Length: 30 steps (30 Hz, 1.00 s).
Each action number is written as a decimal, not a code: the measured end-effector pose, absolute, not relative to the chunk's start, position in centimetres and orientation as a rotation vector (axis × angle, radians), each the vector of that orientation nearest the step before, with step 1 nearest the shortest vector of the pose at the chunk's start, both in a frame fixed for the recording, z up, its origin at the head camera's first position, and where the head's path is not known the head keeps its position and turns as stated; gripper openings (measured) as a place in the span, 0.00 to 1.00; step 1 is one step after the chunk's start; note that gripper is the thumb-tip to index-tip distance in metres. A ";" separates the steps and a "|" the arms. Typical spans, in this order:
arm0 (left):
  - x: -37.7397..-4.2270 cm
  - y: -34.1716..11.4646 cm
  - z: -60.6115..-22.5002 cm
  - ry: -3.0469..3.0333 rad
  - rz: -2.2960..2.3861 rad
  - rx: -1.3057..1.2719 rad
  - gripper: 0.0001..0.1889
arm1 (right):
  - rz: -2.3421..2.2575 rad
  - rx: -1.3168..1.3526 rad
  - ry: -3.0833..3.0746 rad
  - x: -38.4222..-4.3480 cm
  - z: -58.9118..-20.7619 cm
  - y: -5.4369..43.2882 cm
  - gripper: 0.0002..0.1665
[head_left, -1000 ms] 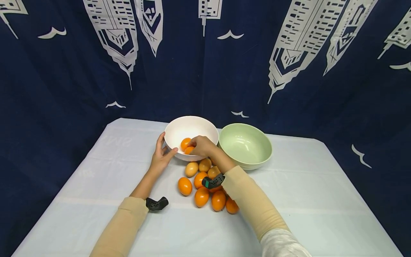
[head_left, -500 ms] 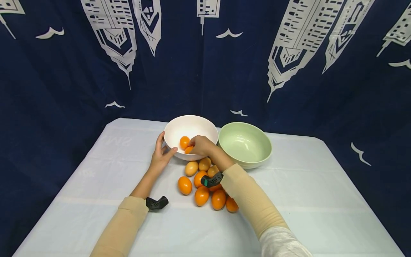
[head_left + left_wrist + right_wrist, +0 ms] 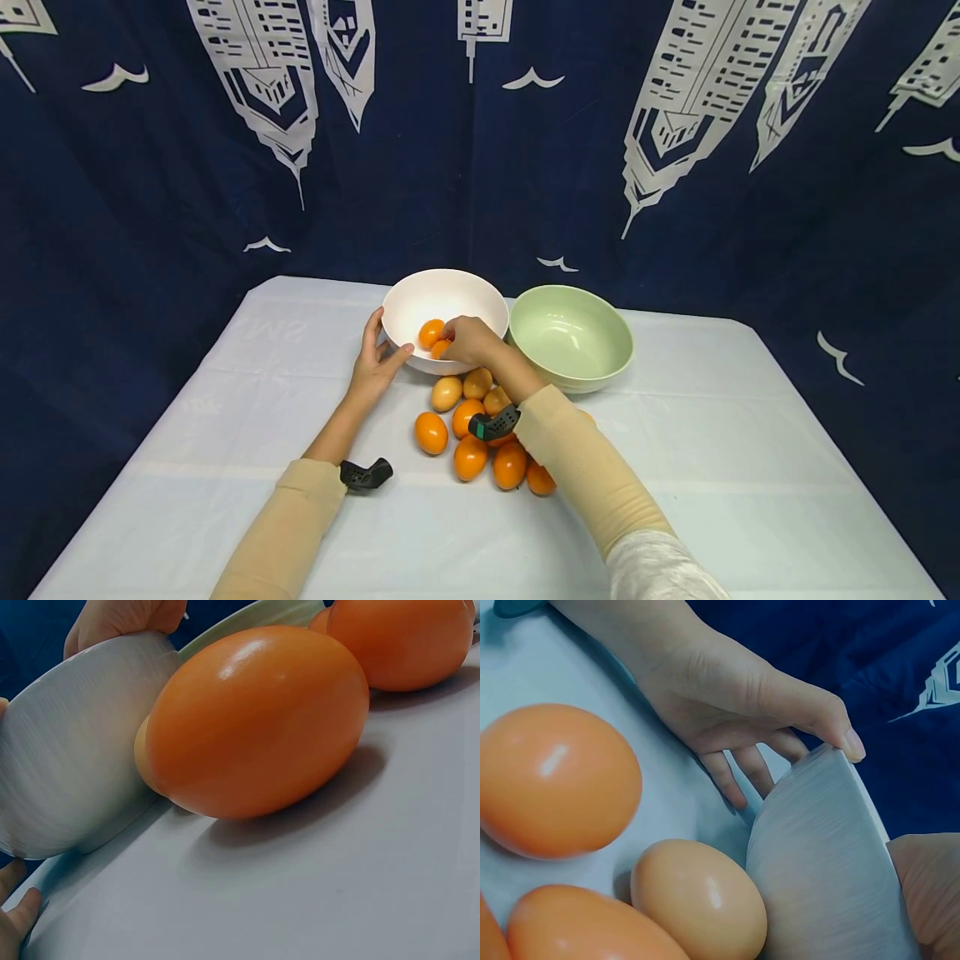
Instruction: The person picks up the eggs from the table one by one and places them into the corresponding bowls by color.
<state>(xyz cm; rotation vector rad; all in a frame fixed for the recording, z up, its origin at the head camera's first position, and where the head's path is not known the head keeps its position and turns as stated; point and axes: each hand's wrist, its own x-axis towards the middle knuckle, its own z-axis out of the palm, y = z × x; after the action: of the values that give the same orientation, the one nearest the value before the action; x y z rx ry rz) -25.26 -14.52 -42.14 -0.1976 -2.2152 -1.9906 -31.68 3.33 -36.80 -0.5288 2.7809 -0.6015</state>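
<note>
A white bowl (image 3: pixel 457 292) stands near the table's far edge. At its left side my left hand (image 3: pixel 372 368) grips it, thumb on the rim and fingers along the outer wall, as the right wrist view also shows. My right hand (image 3: pixel 474 340) reaches over the near rim into the bowl, its fingertips around an orange egg (image 3: pixel 439 351). Another orange egg (image 3: pixel 430 333) lies in the bowl just beyond. The right fingertips are partly hidden. On the table in front are light-brown eggs (image 3: pixel 446 393) and several orange eggs (image 3: pixel 470 458), some covered by my right forearm.
Right beside the white bowl stands a green bowl (image 3: pixel 570 333) with nothing visible in it. A white cloth covers the table (image 3: pixel 187 467). Behind hangs a dark blue curtain (image 3: pixel 420 183) with white building prints. A black band (image 3: pixel 495 423) sits on my right wrist.
Inside the bowl, the farther orange egg has rolled slightly. Both hands stay in nearly the same places. The whole view has shifted a little.
</note>
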 end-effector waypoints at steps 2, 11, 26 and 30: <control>-25.3 -14.5 -42.2 -2.211 -1.994 -0.200 0.42 | -0.604 -0.526 2.787 -31.6 -36.8 3.4 0.22; -25.5 -14.5 -42.3 -2.190 -2.003 -0.222 0.42 | -0.715 -0.581 2.861 -31.4 -37.2 3.7 0.21; -26.0 -14.7 -43.1 -2.188 -2.003 -0.234 0.43 | -1.032 -0.760 2.869 -30.3 -37.5 4.8 0.21; -27.0 -15.0 -44.6 -2.167 -2.011 -0.240 0.43 | -1.134 -0.802 2.827 -29.6 -37.3 5.5 0.21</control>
<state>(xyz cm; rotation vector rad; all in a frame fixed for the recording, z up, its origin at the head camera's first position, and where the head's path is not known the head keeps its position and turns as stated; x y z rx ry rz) -27.03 -14.98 -44.61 -0.2404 -2.1670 -2.0107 -29.57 5.47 -37.29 -0.8022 2.8271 -1.1337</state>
